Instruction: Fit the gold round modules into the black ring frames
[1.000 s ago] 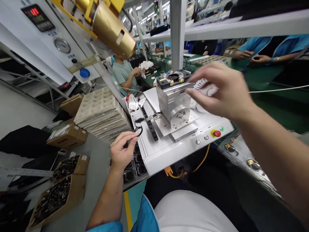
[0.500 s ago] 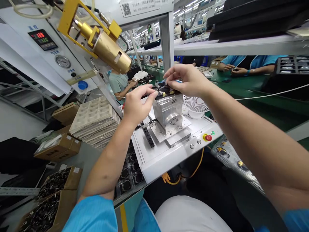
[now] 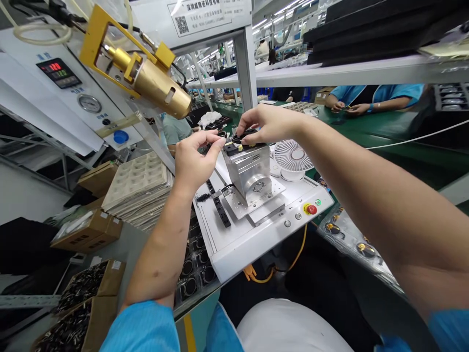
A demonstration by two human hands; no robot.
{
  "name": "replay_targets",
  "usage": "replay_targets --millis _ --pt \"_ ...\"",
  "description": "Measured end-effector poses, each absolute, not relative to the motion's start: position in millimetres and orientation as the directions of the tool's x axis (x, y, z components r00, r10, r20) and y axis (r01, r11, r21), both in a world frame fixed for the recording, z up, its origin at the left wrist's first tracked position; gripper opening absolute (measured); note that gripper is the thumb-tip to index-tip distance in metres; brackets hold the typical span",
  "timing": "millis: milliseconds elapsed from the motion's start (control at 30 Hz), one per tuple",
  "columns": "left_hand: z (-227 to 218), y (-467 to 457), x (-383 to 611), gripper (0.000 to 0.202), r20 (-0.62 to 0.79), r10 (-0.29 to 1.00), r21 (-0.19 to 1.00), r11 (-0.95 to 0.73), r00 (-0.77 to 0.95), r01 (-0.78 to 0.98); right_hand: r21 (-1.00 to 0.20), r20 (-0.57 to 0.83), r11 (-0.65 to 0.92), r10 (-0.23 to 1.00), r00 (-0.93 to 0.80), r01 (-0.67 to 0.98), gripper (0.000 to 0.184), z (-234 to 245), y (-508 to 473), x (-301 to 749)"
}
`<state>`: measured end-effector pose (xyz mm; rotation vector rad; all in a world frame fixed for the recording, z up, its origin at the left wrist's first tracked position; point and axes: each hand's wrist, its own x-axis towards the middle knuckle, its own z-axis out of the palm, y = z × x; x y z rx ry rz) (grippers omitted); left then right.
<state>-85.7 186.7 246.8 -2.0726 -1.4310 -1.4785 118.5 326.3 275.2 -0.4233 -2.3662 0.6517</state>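
Note:
A metal fixture block (image 3: 247, 168) stands on a white machine base (image 3: 252, 230). A black ring part (image 3: 245, 136) lies on the block's black top. My right hand (image 3: 266, 124) reaches over the block and its fingertips pinch that black ring. My left hand (image 3: 196, 159) is at the block's left edge, thumb and fingers curled together near the ring; whether they grip it is unclear. A gold cylinder head (image 3: 154, 88) on a yellow bracket hangs above and to the left.
A stack of moulded trays (image 3: 141, 188) and cardboard boxes (image 3: 88, 230) of small dark parts lie left. A tray of black rings (image 3: 198, 264) sits below the base. A small white fan (image 3: 293, 159) and red button (image 3: 311, 209) are right. Other people work behind.
My left hand rose from the tray with a black ring to the fixture top. My right hand came down onto the block top. The view shifted slightly.

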Motion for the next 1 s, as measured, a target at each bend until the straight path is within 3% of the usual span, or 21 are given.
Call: replay_targets --millis 133,267,467,567,667,767,867,1000 --pt "253 200 -76 0.011 0.818 0.571 0.273 -0.492 0.069 0.827 -0.611 0.593 0.789 0.506 -0.626 0.058 0.024 271 318 120" --pt "262 220 -53 0.011 0.722 0.674 0.213 -0.429 0.155 0.878 -0.666 0.681 0.746 0.595 -0.427 -0.021 0.02 253 307 140" --pt "259 211 -43 0.033 0.545 0.788 0.155 -0.431 0.287 0.889 -0.72 0.694 0.675 0.695 -0.189 -0.161 0.023 203 280 206" --pt "250 203 -56 0.06 0.524 0.763 0.126 -0.508 0.378 0.852 -0.793 0.608 0.588 0.782 -0.139 -0.159 0.024 167 253 243" --pt "244 204 -66 0.072 0.529 0.741 0.096 -0.538 0.415 0.838 -0.892 0.449 0.45 0.879 -0.16 -0.031 0.03 126 224 275" --pt "244 210 -69 0.074 0.534 0.728 0.087 -0.553 0.43 0.829 -0.95 0.232 0.268 0.95 -0.21 0.162 0.05 83 203 298" --pt "245 210 -68 0.074 0.542 0.73 0.12 -0.557 0.416 0.822 -0.89 0.041 0.164 0.958 -0.283 0.425 0.075 43 193 307" --pt "231 181 -66 0.067 0.642 0.698 0.182 -0.542 0.318 0.821 -0.739 -0.081 0.17 0.938 -0.337 0.652 0.09 11 189 299"
